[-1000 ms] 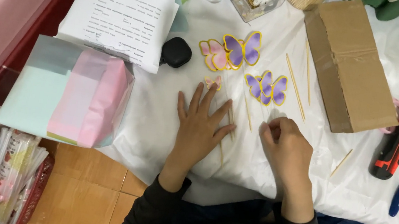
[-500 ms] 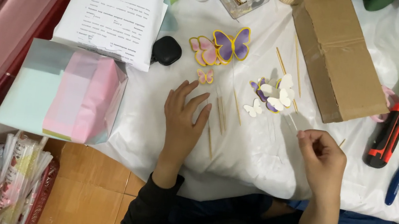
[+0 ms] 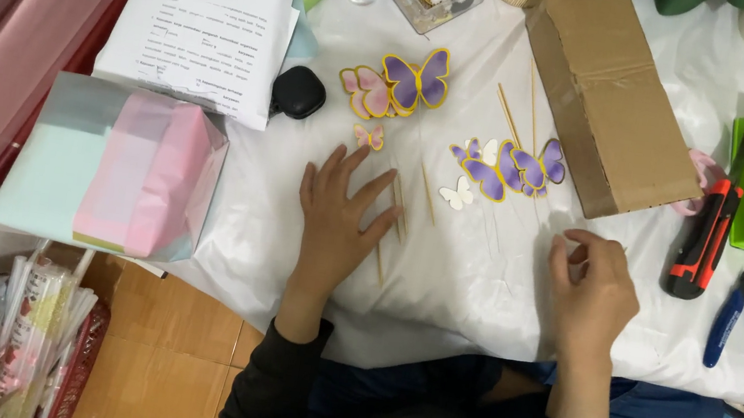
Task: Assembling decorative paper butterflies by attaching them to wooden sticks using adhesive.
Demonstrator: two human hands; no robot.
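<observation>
Beside the purple butterflies [image 3: 504, 165], right hand [image 3: 591, 293] has risen, fingers pinched

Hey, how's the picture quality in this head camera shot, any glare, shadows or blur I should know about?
Head view: light is soft and even, with only faint shadows beside the left hand and under the cardboard box; the white tablecloth is bright but keeps its wrinkles; the right hand has slightly soft fingertips; the purple butterflies are sharp; the box edges bow a little toward the frame's rim.
</observation>
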